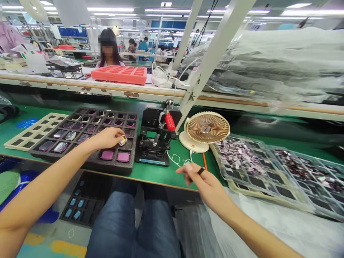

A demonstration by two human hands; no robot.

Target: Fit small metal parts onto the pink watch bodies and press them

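Observation:
My left hand [109,138] pinches a small watch case [123,140], pale-rimmed with a yellowish patch, above the right side of a black foam tray [107,165]. Purple watch-shaped pieces sit in the tray's pockets, two of them [123,157] at the near right corner. My right hand [202,181] is over the front of the green bench, thumb and fingers drawn together. Right by its fingertips is a thin white frame [187,161]; whether it is held I cannot tell. Another thin white frame [176,158] lies just left. Between my hands stands a black clamp press [154,138] with a red handle [170,122].
A cream fan [206,129] stands behind my right hand, its cable trailing forward beside an orange stick [205,161]. Clear trays of small parts [242,156] fill the right. A beige tray [20,139] lies far left. Across the shelf, a person sits behind a red foam tray [119,74].

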